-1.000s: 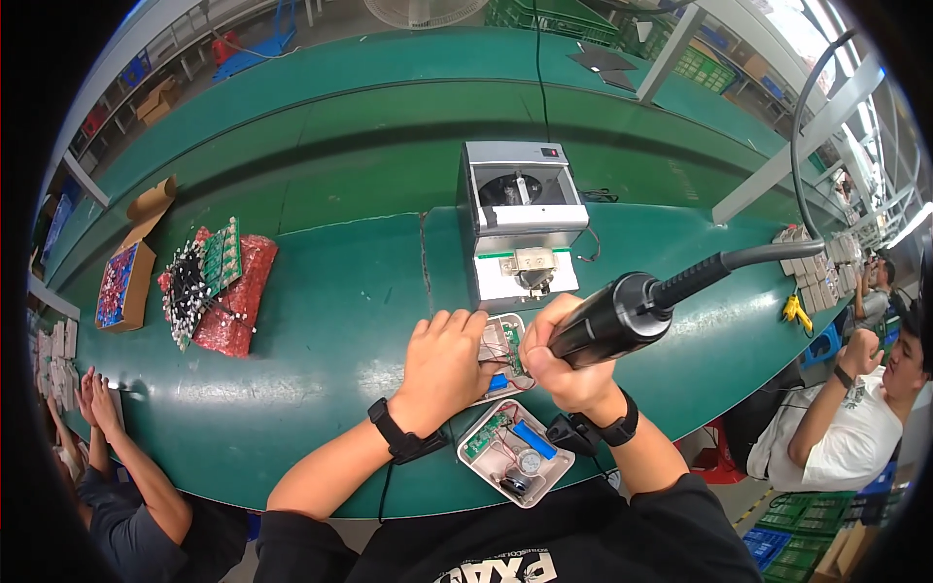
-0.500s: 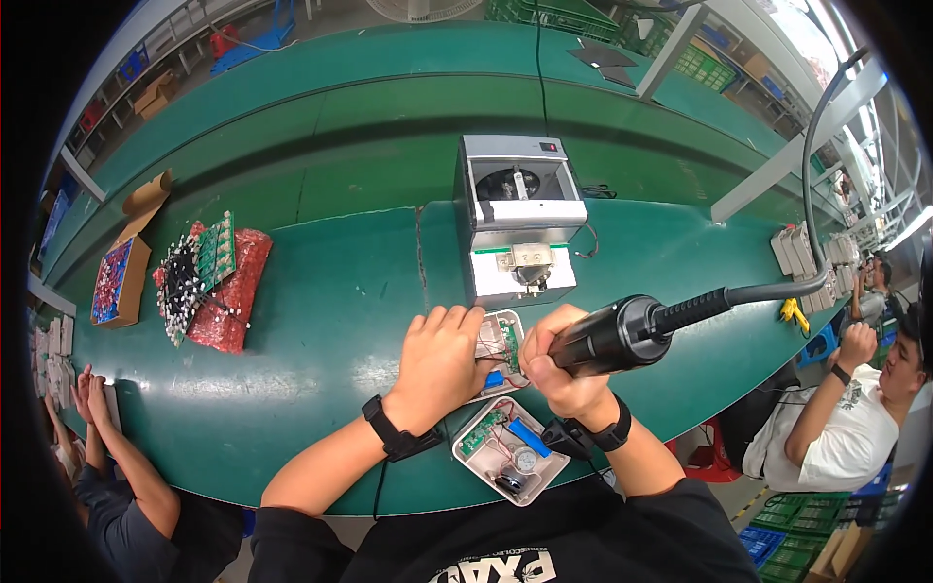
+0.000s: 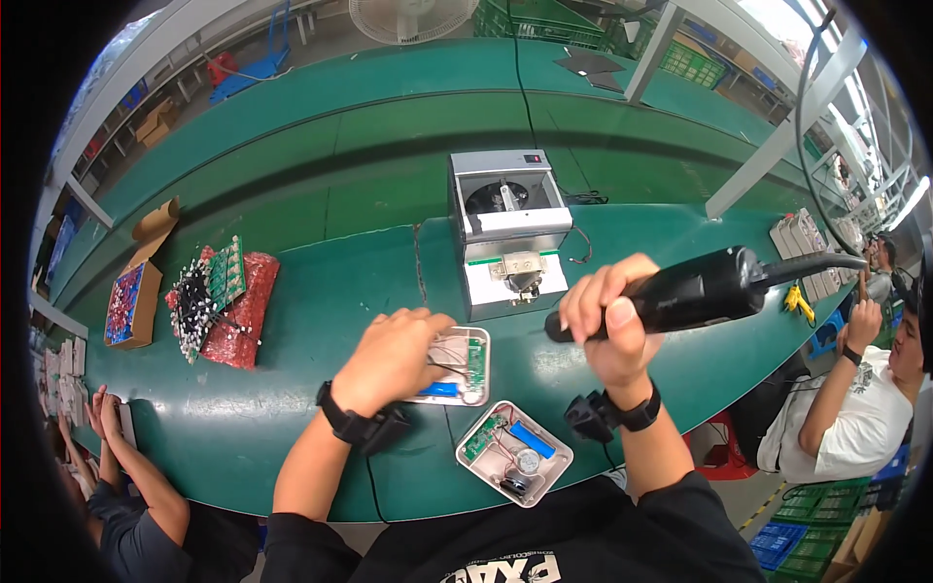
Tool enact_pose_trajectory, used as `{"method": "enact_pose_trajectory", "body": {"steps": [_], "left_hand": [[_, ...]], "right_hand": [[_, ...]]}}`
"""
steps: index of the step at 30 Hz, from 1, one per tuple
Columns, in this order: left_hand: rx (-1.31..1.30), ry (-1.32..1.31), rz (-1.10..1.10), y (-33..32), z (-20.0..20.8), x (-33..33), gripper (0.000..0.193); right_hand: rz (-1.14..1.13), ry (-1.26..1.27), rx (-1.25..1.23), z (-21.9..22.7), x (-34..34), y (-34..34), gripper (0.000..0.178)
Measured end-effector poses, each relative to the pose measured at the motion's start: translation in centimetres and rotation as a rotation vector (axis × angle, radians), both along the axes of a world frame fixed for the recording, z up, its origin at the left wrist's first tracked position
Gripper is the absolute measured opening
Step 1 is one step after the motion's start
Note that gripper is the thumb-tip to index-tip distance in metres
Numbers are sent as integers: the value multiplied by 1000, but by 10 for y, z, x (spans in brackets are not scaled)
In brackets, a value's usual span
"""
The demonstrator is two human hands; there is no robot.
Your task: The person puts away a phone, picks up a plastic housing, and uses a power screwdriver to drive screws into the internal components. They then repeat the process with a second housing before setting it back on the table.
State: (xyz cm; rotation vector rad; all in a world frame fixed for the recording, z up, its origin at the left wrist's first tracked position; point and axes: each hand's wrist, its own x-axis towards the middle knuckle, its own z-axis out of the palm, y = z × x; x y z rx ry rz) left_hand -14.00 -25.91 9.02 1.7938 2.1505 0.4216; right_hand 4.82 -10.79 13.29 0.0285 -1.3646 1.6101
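Observation:
In my right hand [image 3: 614, 325] is a black corded electric screwdriver [image 3: 705, 289], its fingers wrapped around the front of the body. The tool lies nearly level above the bench, apart from the parts below. My left hand [image 3: 394, 360] grips the left side of a pale plastic housing [image 3: 485, 389] and covers that end. Inside the housing show a green circuit board [image 3: 475, 363], thin wires and a blue cylindrical cell [image 3: 439, 390]. A second open housing [image 3: 557, 470] lies nearer to me, with a similar board, a blue cell [image 3: 533, 439] and a round metal part [image 3: 527, 461].
A grey screw-feeder machine [image 3: 510, 233] stands beyond my hands. Leftward lie a red bubble-wrap bundle [image 3: 255, 301], circuit boards with wires [image 3: 225, 272] and an open carton [image 3: 146, 301]. Pale housings [image 3: 802, 243] and a yellow tool [image 3: 800, 303] are at right. People sit on both sides.
My right hand has lifted the screwdriver away to the right, off the housing. My left hand and that housing have shifted left, and the housing now sits turned more square.

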Motion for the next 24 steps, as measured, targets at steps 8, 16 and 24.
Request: {"method": "enact_pose_trajectory", "body": {"steps": [8, 16, 24], "left_hand": [[568, 622, 506, 8, 7, -47, 52], [-15, -202, -384, -19, 29, 63, 78], [19, -79, -451, -1, 9, 54, 65]], "right_hand": [[-161, -33, 257, 18, -26, 26, 23], [-60, -185, 167, 10, -47, 28, 18], [-29, -265, 110, 11, -9, 5, 23]]}}
